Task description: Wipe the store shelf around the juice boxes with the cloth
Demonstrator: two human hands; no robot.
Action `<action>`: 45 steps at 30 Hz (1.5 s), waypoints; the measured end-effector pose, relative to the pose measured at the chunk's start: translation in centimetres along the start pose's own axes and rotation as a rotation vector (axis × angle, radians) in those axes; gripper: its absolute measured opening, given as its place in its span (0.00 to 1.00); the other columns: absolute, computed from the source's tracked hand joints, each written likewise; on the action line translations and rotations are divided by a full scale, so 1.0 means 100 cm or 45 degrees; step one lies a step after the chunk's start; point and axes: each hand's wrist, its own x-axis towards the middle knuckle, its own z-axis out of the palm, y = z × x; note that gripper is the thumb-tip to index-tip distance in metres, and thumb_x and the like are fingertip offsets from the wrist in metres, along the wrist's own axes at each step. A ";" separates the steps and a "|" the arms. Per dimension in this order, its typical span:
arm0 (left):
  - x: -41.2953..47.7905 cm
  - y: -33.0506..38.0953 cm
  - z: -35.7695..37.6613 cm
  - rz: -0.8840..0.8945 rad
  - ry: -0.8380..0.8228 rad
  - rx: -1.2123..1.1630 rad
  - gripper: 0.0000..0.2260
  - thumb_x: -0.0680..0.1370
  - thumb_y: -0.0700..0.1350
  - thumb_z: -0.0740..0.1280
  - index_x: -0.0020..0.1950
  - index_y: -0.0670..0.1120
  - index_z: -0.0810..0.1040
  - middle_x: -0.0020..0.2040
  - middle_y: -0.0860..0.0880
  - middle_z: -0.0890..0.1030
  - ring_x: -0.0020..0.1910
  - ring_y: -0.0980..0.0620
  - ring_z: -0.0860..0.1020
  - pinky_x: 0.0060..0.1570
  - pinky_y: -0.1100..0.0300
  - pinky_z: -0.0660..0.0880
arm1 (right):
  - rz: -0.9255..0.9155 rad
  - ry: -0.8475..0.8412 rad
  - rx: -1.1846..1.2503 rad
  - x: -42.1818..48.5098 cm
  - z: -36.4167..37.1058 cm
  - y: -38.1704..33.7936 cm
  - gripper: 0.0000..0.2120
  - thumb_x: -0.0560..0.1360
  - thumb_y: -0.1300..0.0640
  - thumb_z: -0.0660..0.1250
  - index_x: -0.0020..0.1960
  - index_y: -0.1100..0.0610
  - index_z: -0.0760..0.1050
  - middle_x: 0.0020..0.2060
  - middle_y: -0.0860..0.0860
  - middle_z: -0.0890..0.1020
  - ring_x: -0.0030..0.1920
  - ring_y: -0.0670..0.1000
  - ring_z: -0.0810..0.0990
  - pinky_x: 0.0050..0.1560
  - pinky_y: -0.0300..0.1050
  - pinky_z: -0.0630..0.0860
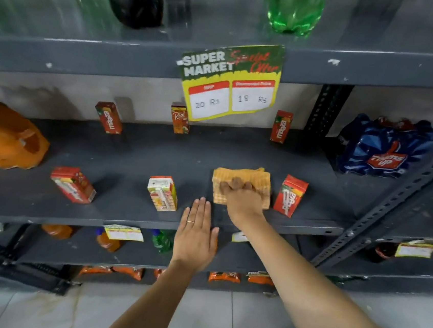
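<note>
Both hands are at the shelf (136, 155): right hand (244, 197) has its fingers curled on the cloth (246, 179), while left hand (195, 237) is flat with its fingers straight and together.

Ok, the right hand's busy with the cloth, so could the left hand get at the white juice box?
Probably yes: the left hand is open and empty at the shelf front, just beside the white juice box, nothing between them.

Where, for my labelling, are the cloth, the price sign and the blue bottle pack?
cloth (241, 174): head view, upper part.
price sign (230, 82): head view, its middle.
blue bottle pack (388, 147): head view, front wrapper.
</note>
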 end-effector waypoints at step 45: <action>0.053 0.072 -0.321 0.088 0.857 -0.067 0.23 0.81 0.49 0.49 0.72 0.39 0.68 0.70 0.41 0.72 0.71 0.44 0.66 0.73 0.51 0.54 | -0.199 0.431 0.540 -0.156 -0.304 0.151 0.30 0.77 0.33 0.46 0.78 0.39 0.52 0.79 0.40 0.54 0.79 0.46 0.52 0.78 0.49 0.47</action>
